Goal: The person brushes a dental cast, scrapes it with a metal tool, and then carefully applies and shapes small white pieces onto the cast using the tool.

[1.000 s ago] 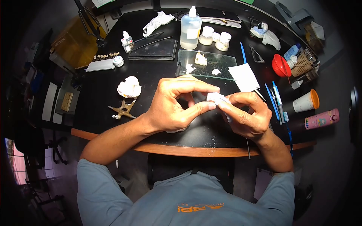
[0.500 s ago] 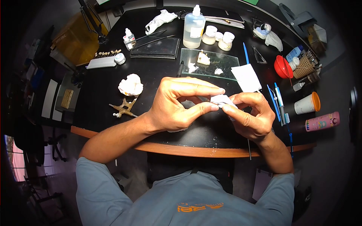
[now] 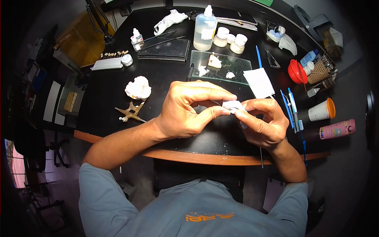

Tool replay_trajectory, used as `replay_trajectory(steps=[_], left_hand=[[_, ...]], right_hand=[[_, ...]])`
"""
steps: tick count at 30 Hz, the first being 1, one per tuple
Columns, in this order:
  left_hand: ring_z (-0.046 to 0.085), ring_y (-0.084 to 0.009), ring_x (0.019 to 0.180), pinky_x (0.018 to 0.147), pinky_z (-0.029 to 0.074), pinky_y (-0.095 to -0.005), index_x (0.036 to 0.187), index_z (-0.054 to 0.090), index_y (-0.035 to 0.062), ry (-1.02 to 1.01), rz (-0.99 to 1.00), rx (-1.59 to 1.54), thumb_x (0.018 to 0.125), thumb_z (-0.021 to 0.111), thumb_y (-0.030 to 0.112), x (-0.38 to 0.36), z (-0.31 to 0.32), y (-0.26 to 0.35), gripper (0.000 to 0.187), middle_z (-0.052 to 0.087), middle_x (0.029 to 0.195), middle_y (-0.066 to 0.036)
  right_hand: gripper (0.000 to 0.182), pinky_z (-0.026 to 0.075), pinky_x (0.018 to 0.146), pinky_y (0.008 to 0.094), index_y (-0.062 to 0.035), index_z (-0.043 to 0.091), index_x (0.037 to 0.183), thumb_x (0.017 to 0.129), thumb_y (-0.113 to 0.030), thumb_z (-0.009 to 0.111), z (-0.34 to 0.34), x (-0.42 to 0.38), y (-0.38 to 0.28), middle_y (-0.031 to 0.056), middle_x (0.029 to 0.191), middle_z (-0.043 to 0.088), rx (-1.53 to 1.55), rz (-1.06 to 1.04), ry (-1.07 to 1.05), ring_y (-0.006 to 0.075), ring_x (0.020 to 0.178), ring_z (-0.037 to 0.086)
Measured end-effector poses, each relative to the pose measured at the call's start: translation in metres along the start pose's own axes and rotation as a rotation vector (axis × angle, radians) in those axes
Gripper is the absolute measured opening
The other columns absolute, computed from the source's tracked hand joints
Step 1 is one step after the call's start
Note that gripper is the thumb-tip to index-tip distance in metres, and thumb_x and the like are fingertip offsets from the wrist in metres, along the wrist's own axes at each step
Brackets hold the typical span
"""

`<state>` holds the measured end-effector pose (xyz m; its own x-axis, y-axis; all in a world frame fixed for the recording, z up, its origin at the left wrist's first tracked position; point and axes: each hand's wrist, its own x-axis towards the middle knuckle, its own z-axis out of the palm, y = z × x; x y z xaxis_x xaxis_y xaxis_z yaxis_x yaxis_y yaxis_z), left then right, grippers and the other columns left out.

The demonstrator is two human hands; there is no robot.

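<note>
Between my two hands, over the front of the black table, is a small crumpled white cloth or tissue point(image 3: 233, 106). My left hand point(image 3: 193, 108) pinches its left side between thumb and fingers, with a thin tool shaft partly visible behind the fingers. The fingers of my right hand point(image 3: 266, 120) are closed on its right side, and a bit of white hangs below them. Whatever the cloth may wrap is hidden. Beyond my hands lies a glass slab point(image 3: 237, 67) bearing a small tooth model point(image 3: 214, 60) and white lumps.
A white dental cast point(image 3: 138, 87) on a brass-coloured articulator point(image 3: 131, 112) stands at the left. Behind are a large clear bottle point(image 3: 205, 31), small jars point(image 3: 238, 44) and a black case point(image 3: 164, 50). At the right are a white pad point(image 3: 259, 83), a red bowl point(image 3: 297, 72) and blue-handled brushes point(image 3: 292, 104).
The cloth has turned slightly between my fingers, which have shifted a little. The whole view has moved slightly, and the objects on the table keep their places.
</note>
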<state>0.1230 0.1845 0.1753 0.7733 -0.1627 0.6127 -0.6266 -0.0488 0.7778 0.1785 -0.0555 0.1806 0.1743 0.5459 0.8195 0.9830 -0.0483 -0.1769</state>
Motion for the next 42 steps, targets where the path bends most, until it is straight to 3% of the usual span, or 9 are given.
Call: replay_trajectory(steps=[7, 11, 33, 42], left_hand=[[0.077, -0.0194, 0.096, 0.082, 0.064, -0.0287, 0.120, 0.077, -0.0052, -0.046, -0.034, 0.020, 0.087, 0.079, -0.007, 0.001, -0.003, 0.001, 0.033, 0.078, 0.108, -0.019], [0.078, -0.0202, 0.099, 0.084, 0.065, -0.0297, 0.127, 0.073, -0.0059, -0.039, -0.069, -0.035, 0.089, 0.079, -0.007, -0.002, -0.001, -0.002, 0.039, 0.077, 0.108, -0.019], [0.077, -0.0214, 0.099, 0.085, 0.067, -0.0306, 0.129, 0.072, -0.0065, -0.068, -0.083, 0.012, 0.088, 0.082, -0.004, -0.004, 0.000, -0.003, 0.043, 0.076, 0.111, -0.020], [0.076, -0.0224, 0.104, 0.087, 0.067, -0.0309, 0.127, 0.071, -0.0072, -0.021, -0.059, 0.030, 0.087, 0.080, -0.008, -0.001, 0.003, -0.001, 0.041, 0.075, 0.116, -0.022]], right_hand=[[0.046, 0.060, 0.065, 0.0258, -0.0055, 0.083, 0.114, 0.070, 0.007, 0.086, 0.003, 0.000, 0.003, 0.0099, 0.096, 0.069, 0.057, 0.038, 0.032, 0.0154, 0.078, 0.071], [0.045, 0.053, 0.059, 0.0280, 0.0014, 0.080, 0.117, 0.074, -0.002, 0.092, 0.000, 0.005, 0.000, 0.0105, 0.086, 0.070, 0.075, 0.125, 0.012, 0.0172, 0.073, 0.069], [0.042, 0.053, 0.052, 0.0271, 0.0015, 0.079, 0.111, 0.077, -0.016, 0.096, -0.001, 0.006, 0.002, 0.0127, 0.079, 0.074, 0.068, 0.132, 0.005, 0.0189, 0.063, 0.072], [0.049, 0.054, 0.057, 0.0272, 0.0032, 0.079, 0.115, 0.072, -0.012, 0.096, -0.005, 0.011, 0.001, 0.0118, 0.083, 0.073, 0.127, 0.153, -0.021, 0.0171, 0.069, 0.071]])
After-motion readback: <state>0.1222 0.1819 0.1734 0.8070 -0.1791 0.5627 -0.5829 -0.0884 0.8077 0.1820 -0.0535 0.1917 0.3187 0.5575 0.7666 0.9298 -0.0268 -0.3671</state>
